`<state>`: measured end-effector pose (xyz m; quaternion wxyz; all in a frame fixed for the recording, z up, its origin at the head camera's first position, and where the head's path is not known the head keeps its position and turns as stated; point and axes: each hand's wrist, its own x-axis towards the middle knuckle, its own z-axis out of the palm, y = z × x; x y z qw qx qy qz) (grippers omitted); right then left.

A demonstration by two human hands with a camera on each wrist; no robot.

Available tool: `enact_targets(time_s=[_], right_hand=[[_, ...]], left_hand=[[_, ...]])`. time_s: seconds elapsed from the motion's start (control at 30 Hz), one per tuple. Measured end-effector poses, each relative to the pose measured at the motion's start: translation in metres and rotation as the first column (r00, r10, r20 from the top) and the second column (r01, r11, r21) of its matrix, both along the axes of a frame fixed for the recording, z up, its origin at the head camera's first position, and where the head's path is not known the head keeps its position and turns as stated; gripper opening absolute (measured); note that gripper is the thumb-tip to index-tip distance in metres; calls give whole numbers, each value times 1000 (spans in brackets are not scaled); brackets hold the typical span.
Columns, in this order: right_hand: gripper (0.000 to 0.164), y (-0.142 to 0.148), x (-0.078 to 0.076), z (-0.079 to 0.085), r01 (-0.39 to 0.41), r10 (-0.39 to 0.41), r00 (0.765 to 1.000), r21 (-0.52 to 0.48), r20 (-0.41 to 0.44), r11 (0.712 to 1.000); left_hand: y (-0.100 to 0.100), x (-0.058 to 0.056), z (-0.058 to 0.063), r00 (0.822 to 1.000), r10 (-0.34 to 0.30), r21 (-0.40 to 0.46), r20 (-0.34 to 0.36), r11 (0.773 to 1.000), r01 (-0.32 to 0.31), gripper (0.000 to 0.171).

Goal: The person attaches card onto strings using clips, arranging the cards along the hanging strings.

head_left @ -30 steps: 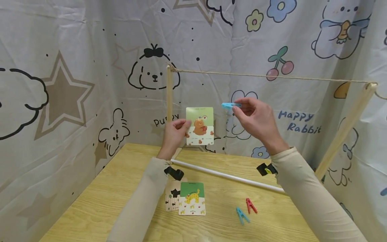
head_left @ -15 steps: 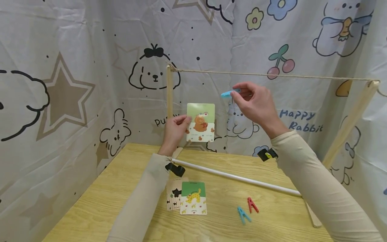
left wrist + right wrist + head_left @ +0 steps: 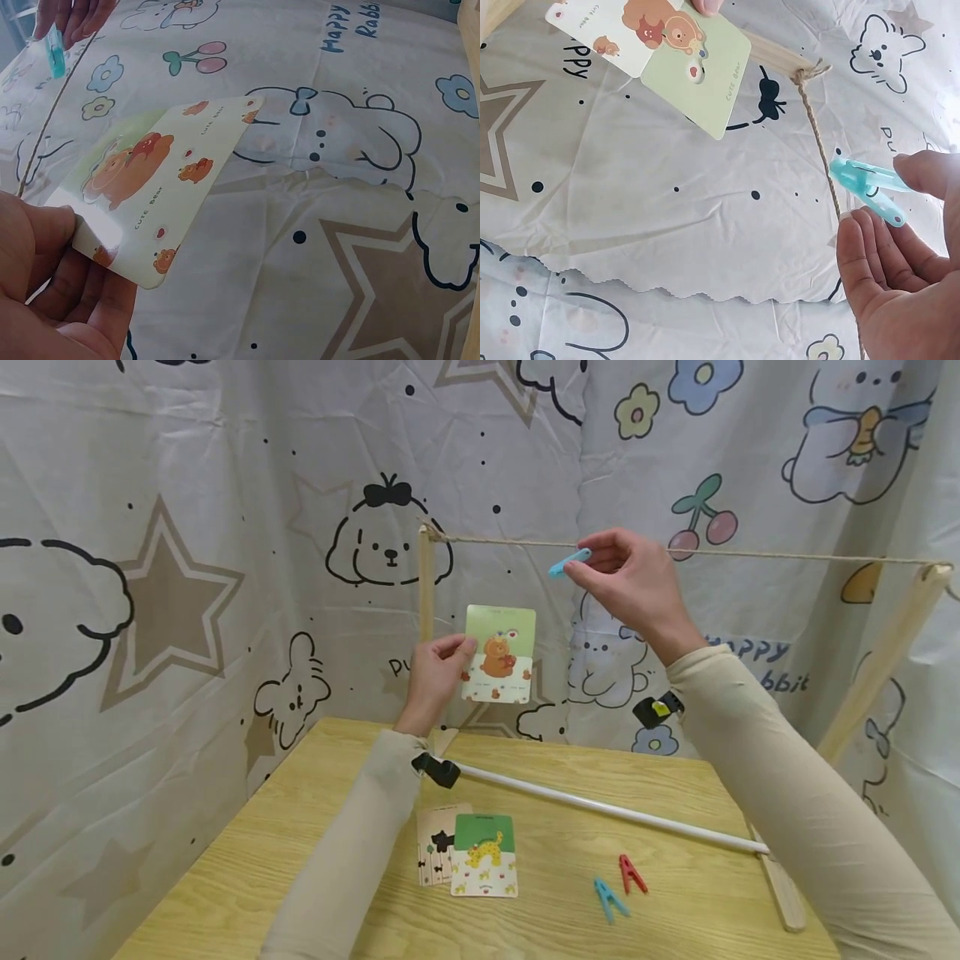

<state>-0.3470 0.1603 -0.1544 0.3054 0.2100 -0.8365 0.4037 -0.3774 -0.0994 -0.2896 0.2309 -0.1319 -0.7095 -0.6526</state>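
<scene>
My left hand [image 3: 438, 679] pinches the left edge of a green and white bear card [image 3: 500, 653] between thumb and fingers, holding it up below the string. In the left wrist view the thumb lies on the card's [image 3: 150, 180] printed face. My right hand [image 3: 637, 583] pinches a light blue clothespin [image 3: 569, 562] by its handle end, right of and above the card. Seen from the right wrist, the clothespin [image 3: 866, 184] has its nose beside the twine string [image 3: 817, 127], with the thumb on one handle. The string [image 3: 495, 541] runs between two wooden posts.
On the table [image 3: 352, 860] lie a leopard card [image 3: 483, 856] and, partly under it, a black cat card [image 3: 438, 843]. A blue clothespin [image 3: 611, 900] and a red clothespin [image 3: 632, 873] lie to the right. A white rod [image 3: 600, 806] crosses behind them. Wooden posts [image 3: 427, 581] hold the string.
My right hand has risen with the clothespin, up to the string's height in the head view, and the clothespin has tilted. My left hand has lifted the bear card slightly.
</scene>
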Motion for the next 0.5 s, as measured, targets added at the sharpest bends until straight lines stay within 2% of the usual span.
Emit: enact_targets(time_s=[0.27, 0.5], right_hand=[[43, -8, -8, 17, -12, 12, 999, -19, 42, 1000], [38, -20, -18, 31, -32, 32, 999, -29, 23, 999]], left_hand=[[2, -6, 8, 1000, 3, 2, -22, 1000, -3, 29], [4, -10, 18, 1000, 24, 14, -1, 1000, -24, 31]])
